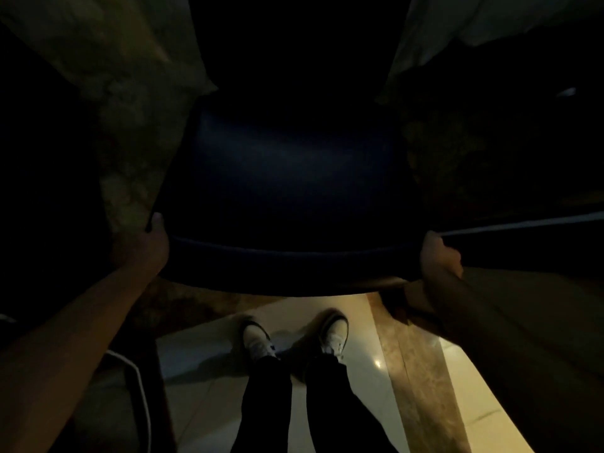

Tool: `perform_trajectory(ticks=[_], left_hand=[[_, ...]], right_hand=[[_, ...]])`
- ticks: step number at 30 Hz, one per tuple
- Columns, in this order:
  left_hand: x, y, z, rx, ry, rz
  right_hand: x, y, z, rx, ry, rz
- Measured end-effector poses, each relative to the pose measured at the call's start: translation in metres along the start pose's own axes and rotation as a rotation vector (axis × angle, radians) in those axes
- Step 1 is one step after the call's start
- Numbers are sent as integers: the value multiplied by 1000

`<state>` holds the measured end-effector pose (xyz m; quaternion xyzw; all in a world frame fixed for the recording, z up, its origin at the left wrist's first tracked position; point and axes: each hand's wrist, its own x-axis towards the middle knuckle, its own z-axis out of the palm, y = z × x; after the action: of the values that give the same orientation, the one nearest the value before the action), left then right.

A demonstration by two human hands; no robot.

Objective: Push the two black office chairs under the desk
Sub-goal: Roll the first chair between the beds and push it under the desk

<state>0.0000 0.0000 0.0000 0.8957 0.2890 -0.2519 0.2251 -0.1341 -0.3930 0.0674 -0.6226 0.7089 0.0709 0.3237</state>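
The scene is very dark. A black office chair [287, 191] fills the middle of the view, its padded backrest facing me. My left hand [148, 246] grips the backrest's left top corner, thumb over the edge. My right hand [439, 256] grips the right top corner. The chair's seat and base are hidden behind the backrest. The desk cannot be made out for certain in the dark area beyond the chair. A second chair is not clearly visible.
My two feet in white shoes [294, 338] stand on light floor tiles [202, 354] just behind the chair. A brown patterned floor strip [415, 371] runs on the right. A white cable [137, 380] lies at the lower left. Pale marbled floor [124, 93] shows at the upper left.
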Motion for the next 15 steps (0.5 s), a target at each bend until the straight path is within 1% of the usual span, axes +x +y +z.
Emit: perform_trajectory(ticks=[2,4,6,8,11,12,15], left_hand=[[-8,36,-41,-33,37,24],[-16,77,-81,-100,74,65],[-19,117,-121,-196,82,58],[-19,158,-158,-292,72,48],[-17,218,-203,-435,57,88],[-16,238,-214,-463,73,127],[-21,296,-243,-477,137,293]], right_hand=[[-15,-33,-26,47,23,-88],[-26,-82,-53,106,-13,-177],[-39,-136,-80,168,-38,-253],[-51,-187,-99,237,-7,-310],[-71,-261,-126,301,48,-383],[-74,-281,-132,297,64,-399],[-81,-339,-142,305,87,-532]])
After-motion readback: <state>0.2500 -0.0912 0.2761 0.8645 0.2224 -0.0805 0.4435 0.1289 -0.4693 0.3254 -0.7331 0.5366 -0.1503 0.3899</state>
